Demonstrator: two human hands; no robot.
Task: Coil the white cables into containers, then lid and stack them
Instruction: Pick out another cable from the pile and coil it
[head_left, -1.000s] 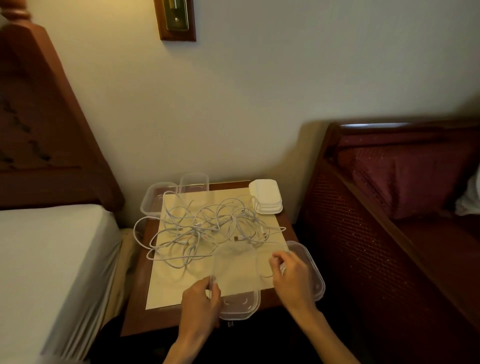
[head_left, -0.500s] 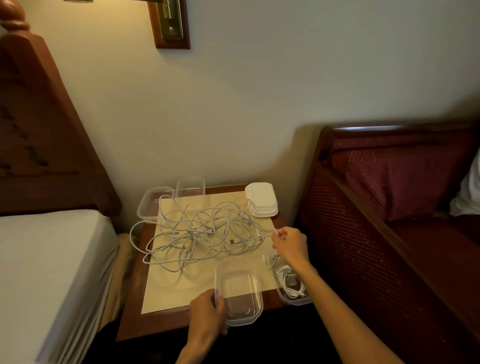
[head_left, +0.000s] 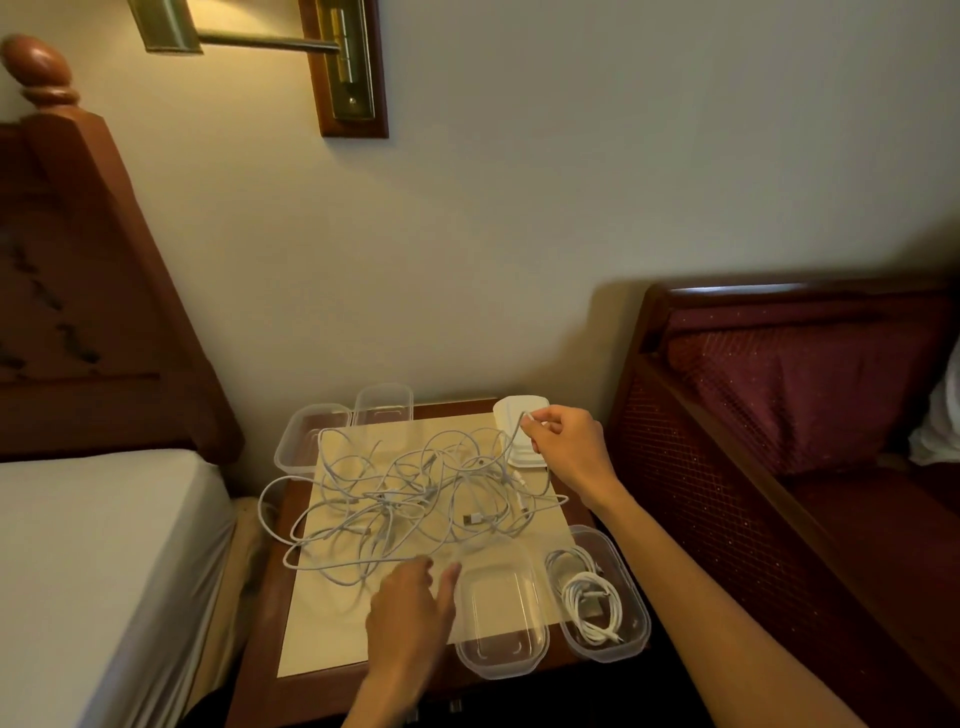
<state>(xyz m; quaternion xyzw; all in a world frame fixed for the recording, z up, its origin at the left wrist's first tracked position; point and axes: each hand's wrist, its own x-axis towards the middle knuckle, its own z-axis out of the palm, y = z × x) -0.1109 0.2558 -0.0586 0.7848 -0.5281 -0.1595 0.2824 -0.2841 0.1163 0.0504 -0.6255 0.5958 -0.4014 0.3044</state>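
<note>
A tangle of white cables (head_left: 410, 493) lies spread over the small wooden table (head_left: 260, 670). My right hand (head_left: 569, 447) pinches one cable end, lifted above the stack of white lids (head_left: 519, 410) at the back right. My left hand (head_left: 410, 608) hovers with relaxed fingers beside an empty clear container (head_left: 501, 613) at the front. To its right a second clear container (head_left: 605, 597) holds a coiled white cable (head_left: 592, 597). Two more empty clear containers (head_left: 317, 436) (head_left: 384, 405) stand at the back left.
A cream mat (head_left: 322, 629) covers the tabletop. A bed with a white sheet (head_left: 98, 571) and wooden headboard is at the left. A wooden bench with a dark red cushion (head_left: 795, 389) stands at the right. A brass wall lamp (head_left: 343, 62) hangs above.
My right hand rose toward the lids, pulling a cable end up from the tangle. My left hand let go of the empty container and moved left toward the cables.
</note>
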